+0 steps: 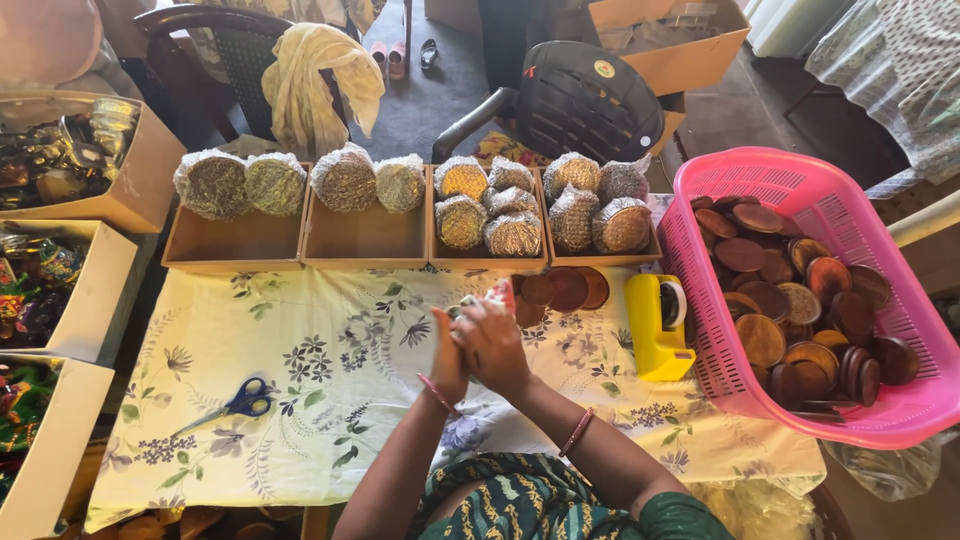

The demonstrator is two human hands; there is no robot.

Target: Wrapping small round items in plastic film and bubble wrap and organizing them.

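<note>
My left hand (448,352) and right hand (492,345) close together around a small wrapped bundle (478,300), mostly hidden, above the cloth-covered surface (300,400); it looks light, crinkly and slippery, best gripped by its rim.

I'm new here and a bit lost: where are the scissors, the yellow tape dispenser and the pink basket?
scissors (243,404), head view, on the blue handles.
yellow tape dispenser (651,330), head view, on its yellow body.
pink basket (800,182), head view, on its far wall.
</note>
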